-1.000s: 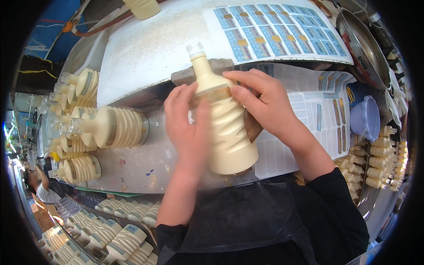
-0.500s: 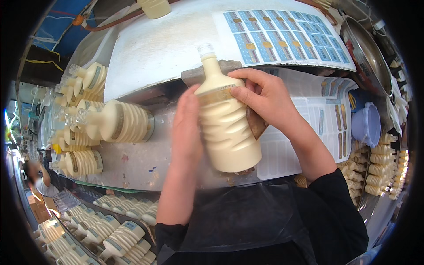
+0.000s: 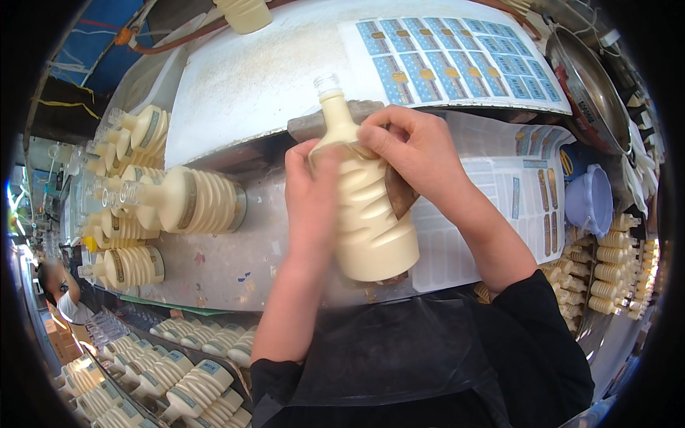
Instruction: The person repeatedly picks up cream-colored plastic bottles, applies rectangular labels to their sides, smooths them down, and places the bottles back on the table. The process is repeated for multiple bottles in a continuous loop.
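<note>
A cream bottle (image 3: 377, 246) with wavy ridges and a clear glass neck lies tilted in front of me, its neck pointing away. It leans on a grey padded rest (image 3: 307, 127). A gold label strip (image 3: 362, 151) crosses its shoulder. My right hand (image 3: 421, 153) is closed at the shoulder's right side, thumb and fingers pinching the strip's end. My left hand (image 3: 311, 189) is at the bottle's left side, its fingers across the shoulder and smeared by motion. A brown flap-like piece (image 3: 401, 192) shows beside the bottle, under my right hand.
Several cream bottles (image 3: 203, 200) lie stacked on the left of the worktable (image 3: 214, 267). Sheets of blue and gold labels (image 3: 435, 60) lie on the white board beyond. A mostly used label sheet (image 3: 492, 207), a lilac bucket (image 3: 590, 200) and more bottles are rightward; crated bottles (image 3: 196, 385) stand lower left.
My left hand has moved right and in over the bottle's shoulder, covering part of the gold strip. My right hand has shifted slightly left and up along the shoulder.
</note>
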Action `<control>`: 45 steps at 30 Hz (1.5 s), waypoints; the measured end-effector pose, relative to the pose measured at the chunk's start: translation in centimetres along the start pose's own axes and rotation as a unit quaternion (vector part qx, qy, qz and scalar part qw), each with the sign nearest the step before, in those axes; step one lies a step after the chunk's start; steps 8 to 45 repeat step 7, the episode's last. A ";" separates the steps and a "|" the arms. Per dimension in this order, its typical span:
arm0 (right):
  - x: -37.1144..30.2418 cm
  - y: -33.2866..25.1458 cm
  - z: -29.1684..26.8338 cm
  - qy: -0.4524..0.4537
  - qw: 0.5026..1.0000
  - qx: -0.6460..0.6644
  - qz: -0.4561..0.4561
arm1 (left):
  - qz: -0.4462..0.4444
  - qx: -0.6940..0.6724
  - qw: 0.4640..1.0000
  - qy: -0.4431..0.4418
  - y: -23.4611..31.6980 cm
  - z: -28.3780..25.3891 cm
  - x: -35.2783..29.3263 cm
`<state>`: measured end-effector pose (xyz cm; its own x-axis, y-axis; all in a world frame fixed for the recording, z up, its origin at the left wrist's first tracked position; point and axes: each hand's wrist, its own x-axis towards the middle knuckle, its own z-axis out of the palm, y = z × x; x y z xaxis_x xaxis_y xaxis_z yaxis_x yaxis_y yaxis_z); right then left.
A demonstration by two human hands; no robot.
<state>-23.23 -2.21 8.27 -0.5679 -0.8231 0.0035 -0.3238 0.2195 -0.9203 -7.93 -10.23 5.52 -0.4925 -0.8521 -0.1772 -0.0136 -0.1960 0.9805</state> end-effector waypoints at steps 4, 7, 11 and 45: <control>-0.7 -0.1 -0.7 -0.007 0.982 -0.088 -0.165 | 0.226 0.226 0.947 0.038 -1.0 -1.0 0.1; -0.6 -1.2 -1.3 -0.050 0.976 -0.144 -0.156 | 0.272 0.242 0.931 0.001 -0.2 -1.6 0.5; -0.6 -1.2 -1.3 -0.050 0.976 -0.144 -0.156 | 0.272 0.242 0.931 0.001 -0.2 -1.6 0.5; -0.6 -1.2 -1.3 -0.050 0.976 -0.144 -0.156 | 0.272 0.242 0.931 0.001 -0.2 -1.6 0.5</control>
